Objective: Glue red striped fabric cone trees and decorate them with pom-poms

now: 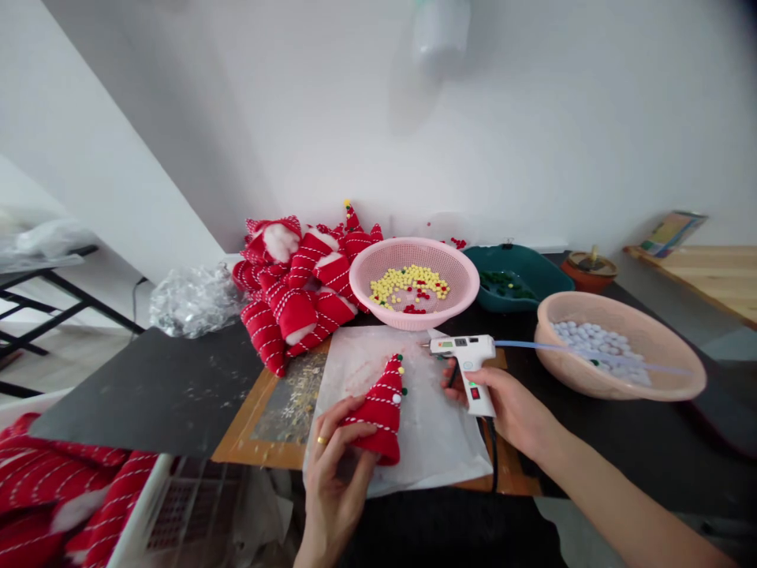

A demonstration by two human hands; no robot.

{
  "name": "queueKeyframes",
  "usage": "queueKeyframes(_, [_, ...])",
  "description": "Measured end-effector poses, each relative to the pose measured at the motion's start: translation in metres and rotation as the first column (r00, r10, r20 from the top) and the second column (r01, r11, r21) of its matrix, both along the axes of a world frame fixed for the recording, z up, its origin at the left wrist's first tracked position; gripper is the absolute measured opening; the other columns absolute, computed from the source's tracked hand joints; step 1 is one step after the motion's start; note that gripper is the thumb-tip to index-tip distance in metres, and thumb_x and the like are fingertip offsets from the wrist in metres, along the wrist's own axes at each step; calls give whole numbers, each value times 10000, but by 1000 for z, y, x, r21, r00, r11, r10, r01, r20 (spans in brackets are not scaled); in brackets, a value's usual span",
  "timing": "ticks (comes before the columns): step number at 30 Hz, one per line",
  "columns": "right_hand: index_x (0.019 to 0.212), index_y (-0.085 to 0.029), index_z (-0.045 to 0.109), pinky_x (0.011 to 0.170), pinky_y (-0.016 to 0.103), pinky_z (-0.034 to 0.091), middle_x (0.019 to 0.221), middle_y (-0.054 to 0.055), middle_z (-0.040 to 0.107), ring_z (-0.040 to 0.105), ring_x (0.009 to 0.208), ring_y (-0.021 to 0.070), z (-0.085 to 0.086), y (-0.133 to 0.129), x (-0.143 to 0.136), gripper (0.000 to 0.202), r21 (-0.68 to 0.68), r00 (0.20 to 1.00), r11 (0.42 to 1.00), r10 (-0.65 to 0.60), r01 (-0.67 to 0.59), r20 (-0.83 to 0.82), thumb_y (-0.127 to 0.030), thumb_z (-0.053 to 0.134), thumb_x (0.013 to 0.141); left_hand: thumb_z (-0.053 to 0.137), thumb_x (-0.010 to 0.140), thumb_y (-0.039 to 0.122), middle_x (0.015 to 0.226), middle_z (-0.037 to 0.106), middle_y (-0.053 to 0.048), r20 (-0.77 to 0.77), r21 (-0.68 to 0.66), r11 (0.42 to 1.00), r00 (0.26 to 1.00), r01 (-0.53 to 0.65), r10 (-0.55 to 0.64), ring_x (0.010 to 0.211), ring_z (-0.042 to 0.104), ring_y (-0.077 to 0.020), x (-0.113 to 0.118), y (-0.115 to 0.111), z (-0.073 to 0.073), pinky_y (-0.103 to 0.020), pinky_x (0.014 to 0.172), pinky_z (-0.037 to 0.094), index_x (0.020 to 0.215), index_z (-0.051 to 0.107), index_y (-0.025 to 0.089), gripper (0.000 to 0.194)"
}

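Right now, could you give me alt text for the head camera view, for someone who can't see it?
A left hand holds a red striped fabric cone on white paper while the right hand grips a white glue gun. Behind sit a pile of red cones and a pink basket of yellow beads.

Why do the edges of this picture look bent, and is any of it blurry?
Head view: wide-lens distortion bows the wall lines and the wooden shelf near the edges; the top, by the white blob, is soft and washed out by flat daylight; the middle is sharp, where the left hand holds the red cone and the right hand the glue gun.
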State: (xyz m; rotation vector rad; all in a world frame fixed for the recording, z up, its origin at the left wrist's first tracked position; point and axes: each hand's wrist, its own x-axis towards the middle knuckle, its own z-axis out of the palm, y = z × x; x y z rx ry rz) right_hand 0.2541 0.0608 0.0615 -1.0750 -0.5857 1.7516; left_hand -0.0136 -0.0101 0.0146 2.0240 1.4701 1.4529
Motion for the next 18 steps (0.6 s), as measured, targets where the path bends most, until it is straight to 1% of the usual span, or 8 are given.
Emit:
queueKeyframes(3, [931, -145, 766, 962, 304, 590, 1041, 95, 770, 732, 1014, 221, 4, -1, -7, 221, -21, 998, 999, -34, 33, -43, -78, 636, 765, 622, 917, 195, 1313, 638, -82, 29, 3, 1000, 1000, -12, 12, 1205, 607, -271, 1, 1, 0, -438, 976, 506, 1031, 676, 253, 139])
queueKeyframes(5, [949, -149, 757, 954, 298, 592, 1034, 90, 768, 741, 981, 210, 5, -3, -10, 215, -21, 998, 999, -44, 43, -34, -71, 663, 773, 617, 917, 197, 1304, 645, -85, 47, 5, 1000, 999, -17, 16, 1195, 618, -270, 2, 2, -1, -431, 968, 514, 1030, 674, 248, 136])
queueKeyframes(7, [935, -158, 748, 915, 310, 607, 966, 79, 767, 748, 878, 193, 4, -4, -10, 135, -23, 999, 999, -33, 33, -4, -118, 707, 812, 608, 920, 193, 1303, 645, -88, 67, 5, 1000, 998, -12, 11, 1194, 622, -267, 2, 2, -3, -424, 965, 518, 1044, 664, 245, 146])
queueKeyframes(9, [901, -163, 740, 897, 337, 616, 913, 78, 762, 745, 827, 195, 4, -5, -6, 52, -28, 999, 1000, 10, -9, 31, -186, 718, 859, 603, 921, 184, 1308, 642, -92, 95, 4, 1000, 995, -2, 1, 1198, 622, -265, 2, 3, -5, -418, 964, 521, 1068, 649, 243, 164])
queueKeyframes(11, [904, -170, 740, 940, 350, 605, 943, 94, 769, 749, 898, 212, 7, -8, 4, 56, -39, 998, 999, 35, -33, 49, -193, 693, 884, 603, 922, 180, 1309, 640, -96, 123, 5, 1000, 992, 10, -10, 1203, 622, -263, 2, 3, -6, -412, 961, 524, 1093, 629, 243, 184])
queueKeyframes(13, [962, -173, 743, 1016, 357, 576, 1044, 122, 771, 737, 1037, 233, 15, -12, 17, 112, -85, 998, 996, 36, -31, 50, -198, 653, 901, 599, 923, 178, 1302, 643, -95, 140, 5, 1000, 990, 12, -13, 1206, 622, -261, 2, 3, -6, -407, 961, 525, 1109, 610, 244, 197])
queueKeyframes(16, [1008, -129, 745, 1091, 384, 536, 1142, 194, 749, 682, 1201, 283, 35, -22, 35, 265, -179, 998, 983, 41, -33, 45, -328, 581, 942, 597, 927, 188, 1294, 646, -90, 144, -9, 1000, 990, -4, 5, 1200, 622, -254, 3, 4, -7, -395, 947, 529, 1128, 586, 248, 210])
queueKeyframes(18, [1014, -102, 748, 1113, 400, 521, 1193, 231, 729, 643, 1263, 318, 50, -30, 44, 382, -178, 998, 983, 54, -47, 34, -422, 554, 941, 601, 930, 201, 1288, 647, -87, 145, -15, 1000, 989, -17, 19, 1191, 624, -248, 3, 4, -7, -383, 940, 530, 1139, 578, 251, 216])
